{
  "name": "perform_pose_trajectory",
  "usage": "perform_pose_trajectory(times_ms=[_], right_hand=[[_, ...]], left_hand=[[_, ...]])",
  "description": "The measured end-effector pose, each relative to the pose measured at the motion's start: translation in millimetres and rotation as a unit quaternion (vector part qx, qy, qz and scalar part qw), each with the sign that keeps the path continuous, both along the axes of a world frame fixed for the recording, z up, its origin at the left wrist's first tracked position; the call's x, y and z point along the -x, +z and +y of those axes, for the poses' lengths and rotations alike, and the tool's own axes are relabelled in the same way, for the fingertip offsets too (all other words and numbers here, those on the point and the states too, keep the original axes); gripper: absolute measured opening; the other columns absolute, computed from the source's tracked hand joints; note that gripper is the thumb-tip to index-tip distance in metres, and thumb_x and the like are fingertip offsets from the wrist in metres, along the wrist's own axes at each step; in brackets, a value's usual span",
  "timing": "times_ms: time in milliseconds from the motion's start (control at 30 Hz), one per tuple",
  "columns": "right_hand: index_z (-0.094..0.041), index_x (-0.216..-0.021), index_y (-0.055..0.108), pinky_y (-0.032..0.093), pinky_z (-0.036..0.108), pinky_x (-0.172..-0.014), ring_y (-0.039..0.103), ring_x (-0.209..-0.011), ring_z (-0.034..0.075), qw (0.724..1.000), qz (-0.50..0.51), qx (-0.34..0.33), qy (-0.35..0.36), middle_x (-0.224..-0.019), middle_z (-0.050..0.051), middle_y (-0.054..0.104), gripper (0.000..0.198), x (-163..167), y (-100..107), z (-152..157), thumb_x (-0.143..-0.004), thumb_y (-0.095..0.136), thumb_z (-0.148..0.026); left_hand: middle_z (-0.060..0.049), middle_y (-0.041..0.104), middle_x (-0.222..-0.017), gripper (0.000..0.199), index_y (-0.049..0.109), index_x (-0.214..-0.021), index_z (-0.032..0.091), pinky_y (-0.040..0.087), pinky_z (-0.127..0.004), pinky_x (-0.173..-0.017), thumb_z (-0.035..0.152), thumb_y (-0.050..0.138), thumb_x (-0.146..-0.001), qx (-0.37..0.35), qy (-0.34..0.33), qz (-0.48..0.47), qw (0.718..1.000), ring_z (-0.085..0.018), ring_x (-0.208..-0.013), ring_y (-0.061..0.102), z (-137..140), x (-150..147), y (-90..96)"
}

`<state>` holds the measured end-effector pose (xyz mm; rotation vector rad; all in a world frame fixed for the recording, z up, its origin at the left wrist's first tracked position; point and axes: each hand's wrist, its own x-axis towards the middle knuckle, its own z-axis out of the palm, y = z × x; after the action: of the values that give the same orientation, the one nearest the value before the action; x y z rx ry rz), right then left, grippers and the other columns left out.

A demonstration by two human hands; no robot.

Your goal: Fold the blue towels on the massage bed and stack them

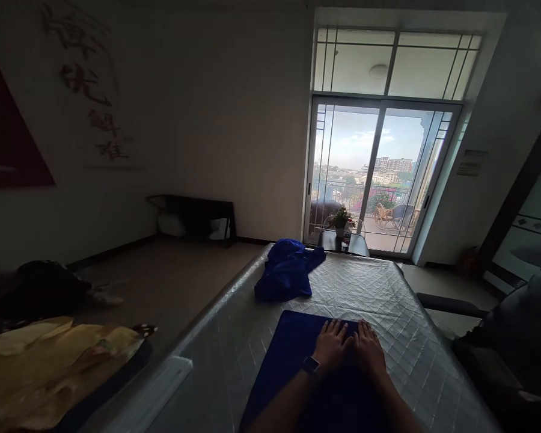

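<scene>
A dark blue folded cloth (283, 355), probably a garment, lies flat on a silvery surface with a quilted pattern (360, 282). My left hand (331, 346), with a watch at its wrist, rests palm down on the cloth near its far edge. Beside it, my right hand (368, 349) lies flat at the cloth's far right corner. Fingers on both hands are stretched out, and the thumbs are close together. Beyond the folded cloth is a crumpled blue garment (286, 270) at the far left of the surface.
A pale flat strip (166, 385) lies along the left edge. Yellowish fabric (58, 367) is heaped at the lower left. Past the far end stands a small dark table (354, 243) with a plant (341, 220) and a bottle (347, 233). A dark chair-like shape (514, 337) is at right.
</scene>
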<state>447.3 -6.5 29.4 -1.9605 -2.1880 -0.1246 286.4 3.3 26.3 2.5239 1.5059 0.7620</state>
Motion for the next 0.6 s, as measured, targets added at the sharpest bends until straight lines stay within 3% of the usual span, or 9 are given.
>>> perform_pose_trajectory(times_ms=[200, 300, 400, 600], right_hand=[[-0.003, -0.152, 0.037, 0.021, 0.041, -0.122, 0.024, -0.152, 0.024, 1.0, 0.007, 0.001, -0.024, -0.16, 0.015, 0.034, 0.059, 4, -1, 3, -0.099, 0.024, -0.027], [-0.004, -0.153, 0.036, 0.02, 0.041, -0.122, 0.023, -0.152, 0.022, 1.0, 0.01, 0.006, -0.028, -0.161, 0.015, 0.033, 0.059, 5, 0, 3, -0.1, 0.024, -0.028], [-0.005, -0.154, 0.034, 0.02, 0.041, -0.122, 0.023, -0.152, 0.022, 0.999, 0.013, 0.013, -0.034, -0.161, 0.014, 0.033, 0.059, 5, 4, 3, -0.1, 0.023, -0.028], [-0.007, -0.156, 0.031, 0.017, 0.04, -0.123, 0.018, -0.153, 0.021, 0.999, 0.005, 0.011, -0.032, -0.164, 0.011, 0.026, 0.06, 4, 4, -4, -0.101, 0.02, -0.03]], left_hand=[[-0.011, 0.041, -0.16, 0.067, 0.046, -0.151, 0.022, 0.021, -0.051, -0.123, 0.062, 0.021, -0.102, 0.063, 0.14, 0.061, 0.986, -0.029, -0.151, 0.029, 7, 108, 6.5], [-0.014, 0.04, -0.16, 0.072, 0.044, -0.152, 0.018, 0.021, -0.054, -0.122, 0.064, 0.02, -0.101, 0.076, 0.175, 0.067, 0.979, -0.032, -0.151, 0.028, 8, 149, 9.9], [-0.015, 0.035, -0.162, 0.075, 0.039, -0.154, 0.016, 0.022, -0.052, -0.122, 0.065, 0.021, -0.101, 0.079, 0.187, 0.069, 0.977, -0.032, -0.151, 0.027, 7, 163, 9.3], [-0.014, 0.032, -0.164, 0.076, 0.036, -0.156, 0.015, 0.018, -0.048, -0.124, 0.065, 0.02, -0.101, 0.086, 0.193, 0.071, 0.975, -0.03, -0.153, 0.023, 4, 159, 7.6]])
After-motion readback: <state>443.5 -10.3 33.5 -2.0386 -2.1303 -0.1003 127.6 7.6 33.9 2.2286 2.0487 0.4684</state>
